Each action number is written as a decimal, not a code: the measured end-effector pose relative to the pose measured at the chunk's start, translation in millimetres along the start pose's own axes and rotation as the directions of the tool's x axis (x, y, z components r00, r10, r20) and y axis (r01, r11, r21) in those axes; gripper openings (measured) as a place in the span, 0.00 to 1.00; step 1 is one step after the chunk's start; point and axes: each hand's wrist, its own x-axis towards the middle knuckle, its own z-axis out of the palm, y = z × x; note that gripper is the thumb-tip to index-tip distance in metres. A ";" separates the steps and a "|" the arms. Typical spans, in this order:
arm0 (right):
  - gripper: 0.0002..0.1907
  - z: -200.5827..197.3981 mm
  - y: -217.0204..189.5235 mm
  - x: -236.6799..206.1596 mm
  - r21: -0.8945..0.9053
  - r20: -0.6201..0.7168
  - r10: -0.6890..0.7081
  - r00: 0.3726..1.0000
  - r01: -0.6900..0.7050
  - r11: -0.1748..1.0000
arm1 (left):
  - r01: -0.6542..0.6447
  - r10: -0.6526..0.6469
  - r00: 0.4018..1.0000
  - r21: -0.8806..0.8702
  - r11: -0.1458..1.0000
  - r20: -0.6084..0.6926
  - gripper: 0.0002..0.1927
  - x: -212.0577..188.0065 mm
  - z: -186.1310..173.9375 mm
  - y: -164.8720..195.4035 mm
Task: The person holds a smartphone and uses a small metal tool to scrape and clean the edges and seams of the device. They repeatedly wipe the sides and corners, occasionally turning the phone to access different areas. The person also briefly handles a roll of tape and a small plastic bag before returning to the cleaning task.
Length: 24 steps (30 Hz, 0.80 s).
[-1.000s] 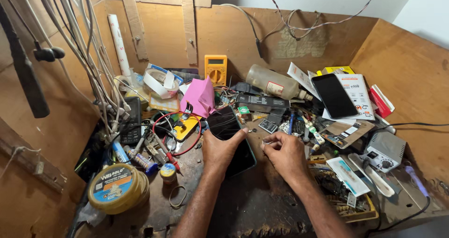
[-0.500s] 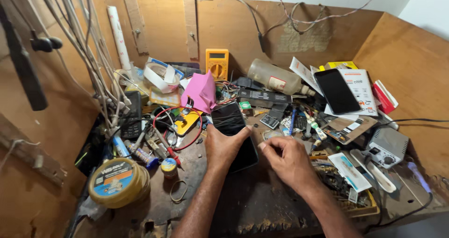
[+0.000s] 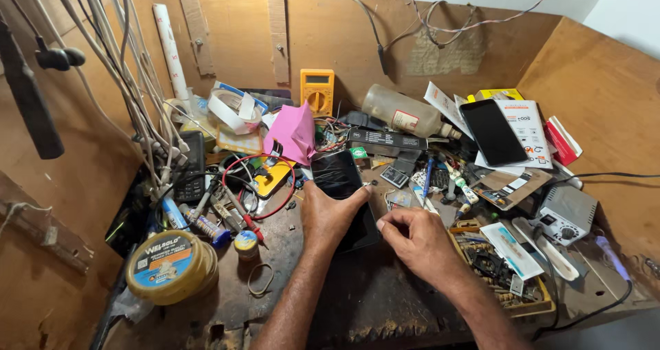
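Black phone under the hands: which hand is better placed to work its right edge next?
Probably the right hand: its pinched fingertips sit by that edge of the black phone, and it looks free. The left hand lies on the phone, pinning it.

Bright, even light falls from about twelve o'clock. Soft shadows sit under the hands toward six. A black phone (image 3: 493,131) at two o'clock shows faint glare. Edges bow outward from wide-angle distortion; focus stays sharp throughout.

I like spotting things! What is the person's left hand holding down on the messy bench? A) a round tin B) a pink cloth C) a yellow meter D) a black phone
D: the left hand lies on the black phone, while the yellow multimeter stands apart at the back wall.
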 end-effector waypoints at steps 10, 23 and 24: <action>0.13 3.9 4.8 5.8 0.018 0.064 0.075 0.995 -0.076 0.997 | -0.052 0.052 0.999 0.019 0.998 0.008 0.52 5.8 1.8 -4.6; 0.11 17.1 -0.4 9.9 -0.065 -0.037 0.153 0.988 -0.155 0.986 | -0.061 0.057 0.998 0.166 0.984 0.029 0.52 13.6 7.8 -1.7; 0.11 16.5 -2.6 9.4 -0.097 -0.036 0.162 0.986 -0.165 0.982 | -0.067 0.063 0.998 0.172 0.983 0.026 0.51 13.3 8.4 -1.1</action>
